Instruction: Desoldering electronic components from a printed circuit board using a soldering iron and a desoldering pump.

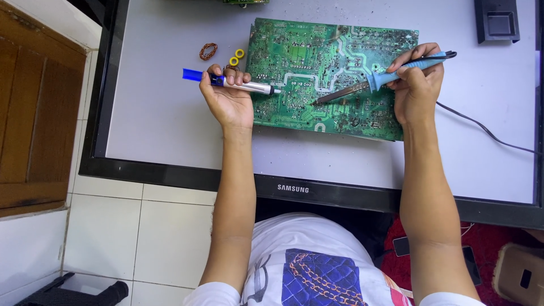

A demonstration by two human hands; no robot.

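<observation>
Looking down from the head camera, the view shows a green circuit board [317, 68] lying solder side up on the pale back panel of a flat television [158, 113] that rests face down, its dark frame running along the near and left edges. The left hand [229, 99] is wrapped around a desoldering pump [232, 81] with a blue plunger end and a silver barrel, held roughly level; its nozzle sits at the board's left edge, pointing right across the tracks. The right hand [416, 85] is closed in a pen-like grip on a light blue soldering iron [391, 71], tilted so that its metal tip comes down to the board near the middle of its lower half, just right of the pump's nozzle and apart from it. A black cord [481, 127] leaves the rear of the iron and trails off to the right over the panel. Just beyond the left hand lie two small yellow rings [237, 57] and, a little further left, a small coil of copper wire [208, 51], all resting on the panel beside the board. A black rectangular mount [497, 21] sits at the panel's far right corner. Below the television, white floor tiles [153, 226] show on the left, a wooden door [34, 107] stands at the far left, and the person's white printed shirt [300, 260] fills the bottom centre.
</observation>
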